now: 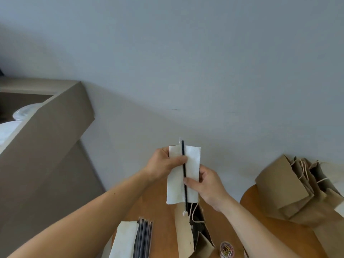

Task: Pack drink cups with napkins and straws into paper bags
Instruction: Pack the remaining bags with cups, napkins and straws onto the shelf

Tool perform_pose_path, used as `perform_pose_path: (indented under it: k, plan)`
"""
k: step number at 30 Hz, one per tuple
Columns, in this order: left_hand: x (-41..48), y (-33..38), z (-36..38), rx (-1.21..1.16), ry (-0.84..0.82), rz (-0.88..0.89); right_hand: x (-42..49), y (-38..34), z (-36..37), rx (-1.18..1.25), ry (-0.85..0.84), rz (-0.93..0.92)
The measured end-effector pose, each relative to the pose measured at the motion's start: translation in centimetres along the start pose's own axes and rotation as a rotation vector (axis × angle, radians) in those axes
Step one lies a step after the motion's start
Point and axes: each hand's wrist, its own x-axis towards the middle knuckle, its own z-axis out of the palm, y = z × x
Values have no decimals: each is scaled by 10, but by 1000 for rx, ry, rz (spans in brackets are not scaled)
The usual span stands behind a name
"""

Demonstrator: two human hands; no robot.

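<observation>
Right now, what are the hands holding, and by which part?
Both hold a napkin with a straw against it: the left hand pinches the upper part, the right hand the middle, thumbs on the straw.

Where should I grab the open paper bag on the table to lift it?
By its cord handles, from above: the open paper bag stands mouth-up and the loops lie at the rim. Right now the left hand and right hand pinch the napkin and straw.

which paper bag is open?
The paper bag standing just below the held napkin, its mouth gaping. The other bags lie folded flat in a pile at the right.
</observation>
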Motion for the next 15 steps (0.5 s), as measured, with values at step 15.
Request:
perform_pose_path:
  k: [15]
  plan:
    - [15,10,6,18,-113,12,21,-3,-23,-239,32,-89]
